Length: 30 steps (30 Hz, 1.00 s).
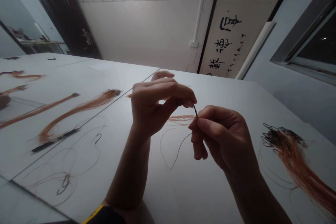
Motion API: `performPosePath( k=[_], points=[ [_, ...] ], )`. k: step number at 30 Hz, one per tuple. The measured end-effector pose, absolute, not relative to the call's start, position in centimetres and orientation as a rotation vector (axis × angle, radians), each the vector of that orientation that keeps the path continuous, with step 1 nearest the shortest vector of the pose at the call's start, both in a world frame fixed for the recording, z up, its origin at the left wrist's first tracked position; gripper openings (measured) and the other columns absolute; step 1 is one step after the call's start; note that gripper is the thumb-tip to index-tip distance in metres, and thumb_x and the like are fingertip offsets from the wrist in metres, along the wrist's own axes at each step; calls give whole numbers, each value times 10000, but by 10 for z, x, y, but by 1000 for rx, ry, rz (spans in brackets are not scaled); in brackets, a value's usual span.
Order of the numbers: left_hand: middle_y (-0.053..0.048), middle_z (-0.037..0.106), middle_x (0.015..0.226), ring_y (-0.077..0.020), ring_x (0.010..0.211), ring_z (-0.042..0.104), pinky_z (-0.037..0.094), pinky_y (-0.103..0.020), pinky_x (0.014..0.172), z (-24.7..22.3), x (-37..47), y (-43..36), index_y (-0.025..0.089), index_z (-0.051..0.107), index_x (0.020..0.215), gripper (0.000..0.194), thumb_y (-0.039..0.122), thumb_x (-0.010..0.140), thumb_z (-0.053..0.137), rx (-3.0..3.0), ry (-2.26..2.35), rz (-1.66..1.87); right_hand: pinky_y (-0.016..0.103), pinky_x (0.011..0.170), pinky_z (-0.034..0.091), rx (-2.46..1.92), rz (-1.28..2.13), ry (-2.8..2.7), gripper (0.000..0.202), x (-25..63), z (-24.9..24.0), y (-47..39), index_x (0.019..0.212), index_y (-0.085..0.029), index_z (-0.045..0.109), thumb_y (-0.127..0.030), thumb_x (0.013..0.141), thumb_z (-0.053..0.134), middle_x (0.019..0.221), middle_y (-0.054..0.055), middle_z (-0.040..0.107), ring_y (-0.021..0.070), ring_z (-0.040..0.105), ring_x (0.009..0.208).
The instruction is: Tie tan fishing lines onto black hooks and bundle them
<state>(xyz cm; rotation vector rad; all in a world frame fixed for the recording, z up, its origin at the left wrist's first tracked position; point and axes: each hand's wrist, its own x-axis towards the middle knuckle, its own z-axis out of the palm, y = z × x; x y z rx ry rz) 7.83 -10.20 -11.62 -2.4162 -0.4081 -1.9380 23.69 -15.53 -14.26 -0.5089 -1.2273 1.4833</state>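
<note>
Above a white table (183, 196), the left hand (153, 106) and right hand (227, 131) pinch a thin dark piece (195, 109) between fingertips

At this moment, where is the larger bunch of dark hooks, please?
In the head view, the larger bunch of dark hooks lies on the white table towards the right edge, to the right of the right hand.

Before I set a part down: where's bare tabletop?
Bare: table between the forearms, near side of the dark thread; also beyond the right hand, up to the far edge. Crowded: left, with orange bundles, black strip and loose threads; right, hooked bundle.
</note>
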Motion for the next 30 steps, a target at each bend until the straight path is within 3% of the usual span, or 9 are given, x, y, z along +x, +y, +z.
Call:
performPosePath(
  k=[30],
  points=[
    [99, 660, 615, -74, 526, 588, 448, -325, 872, -116, 76, -101, 247, 671, 730, 179, 130, 865, 674, -2422, -352, -1888, 169, 375, 433, -539, 1478, -1235, 162, 236, -140, -154, 712, -158, 717, -110, 832, 620, 551, -14, 638, 94, 597, 400]
  ],
)
